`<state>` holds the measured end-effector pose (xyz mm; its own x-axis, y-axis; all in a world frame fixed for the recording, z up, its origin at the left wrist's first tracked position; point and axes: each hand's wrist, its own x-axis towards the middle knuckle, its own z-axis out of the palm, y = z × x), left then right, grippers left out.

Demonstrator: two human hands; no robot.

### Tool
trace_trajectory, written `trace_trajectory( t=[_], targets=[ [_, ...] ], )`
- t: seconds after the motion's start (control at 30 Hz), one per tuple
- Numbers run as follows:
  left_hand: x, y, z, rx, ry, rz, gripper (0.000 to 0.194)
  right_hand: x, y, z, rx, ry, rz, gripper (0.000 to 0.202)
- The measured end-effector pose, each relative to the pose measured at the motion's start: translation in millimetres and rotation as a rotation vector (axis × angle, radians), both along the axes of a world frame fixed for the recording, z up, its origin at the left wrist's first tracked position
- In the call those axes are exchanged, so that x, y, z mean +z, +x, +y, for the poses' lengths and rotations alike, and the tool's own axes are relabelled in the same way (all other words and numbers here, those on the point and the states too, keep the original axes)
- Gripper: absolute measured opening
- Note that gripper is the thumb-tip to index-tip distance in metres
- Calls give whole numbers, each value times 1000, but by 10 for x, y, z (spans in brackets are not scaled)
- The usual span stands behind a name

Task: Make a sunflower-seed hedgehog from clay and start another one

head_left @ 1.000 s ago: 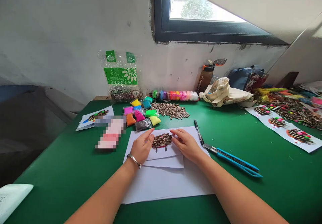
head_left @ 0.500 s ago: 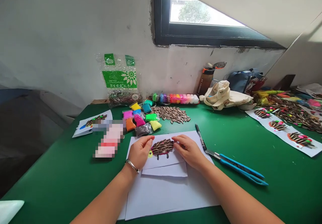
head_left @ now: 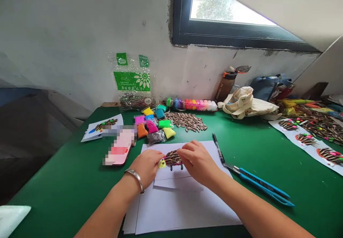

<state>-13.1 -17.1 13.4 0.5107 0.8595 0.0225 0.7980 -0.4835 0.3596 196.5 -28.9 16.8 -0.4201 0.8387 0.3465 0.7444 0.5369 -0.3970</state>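
A small hedgehog picture [head_left: 172, 158], with dark striped sunflower seeds for spines, a yellow face and short dark feet, lies on folded white paper [head_left: 171, 182]. Beneath it are larger white sheets [head_left: 187, 209]. My left hand [head_left: 147, 165], a silver bangle at its wrist, has its fingers closed beside the hedgehog's face. Bent over the right end of the seeds is my right hand [head_left: 197, 159], its fingers together and covering part of the picture. Whatever either set of fingertips holds is hidden.
Behind the paper are coloured clay packets [head_left: 152, 126] and a seed pile [head_left: 187, 121]. A phone [head_left: 122, 150] lies left. A pen [head_left: 218, 147] and blue-handled cutter [head_left: 264, 186] lie right. Farther right is a strip of hedgehog pictures [head_left: 305, 140].
My right hand has moved left and up over the seeds, hiding more of the hedgehog. My left hand stays by the face, its fingers lowered slightly. The camera view has shifted slightly left.
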Motion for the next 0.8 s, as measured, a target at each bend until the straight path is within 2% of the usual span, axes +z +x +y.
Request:
trace_trajectory(
  t=[0.1, 0.2, 0.27, 0.4, 0.57, 0.8],
  targets=[
    [57, -45, -35, -21, -18, 96, 38, 9, -33, 67, -48, 28, 72, 20],
    [28, -64, -38, -55, -18, 149, 39, -92, 28, 97, -124, 14, 190, 19],
    [-8, -58, -31, -74, -19, 164, 39, -157, 85, 95, -139, -13, 193, 19],
    [-55, -28, -20, -89, -17, 164, 37, -213, 99, 80, -86, -19, 131, 20],
    [-84, -3, -25, -65, -15, 170, 35, -276, -73, 73, 29, 5, 23, 21],
    [-90, 14, -54, -77, 1, 213, 35, -310, -129, 34, 25, -7, 1, 20]
  ],
)
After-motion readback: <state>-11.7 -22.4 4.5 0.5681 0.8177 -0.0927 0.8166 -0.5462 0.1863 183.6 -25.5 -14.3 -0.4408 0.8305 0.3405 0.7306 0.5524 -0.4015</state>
